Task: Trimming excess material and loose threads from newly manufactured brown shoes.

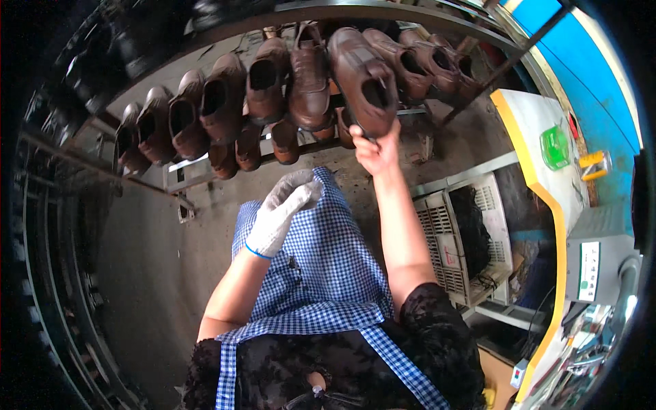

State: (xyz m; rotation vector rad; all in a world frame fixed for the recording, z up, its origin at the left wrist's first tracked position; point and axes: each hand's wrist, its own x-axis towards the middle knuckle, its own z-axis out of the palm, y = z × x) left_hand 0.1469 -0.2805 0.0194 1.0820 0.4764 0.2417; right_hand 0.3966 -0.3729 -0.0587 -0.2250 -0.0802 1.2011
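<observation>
My right hand (378, 153), bare, grips a brown leather shoe (357, 67) by its heel end. The shoe's toe points away from me, up at the rack, and its dark opening shows. A white glove with a grey palm and a blue cuff covers my left hand (280, 208). Its fingers are curled together in front of my blue checked apron (328, 236), with nothing visible in them. Just left of the held shoe, another brown shoe (309, 82) stands on the rack with its toe toward me.
A row of brown shoes (224, 96) lines the metal rack (328, 12), with more brown shoes (285, 140) underneath. To the right are a white plastic crate (495, 225) with dark material and a yellow-edged workbench (540, 116) bearing a green container (555, 148).
</observation>
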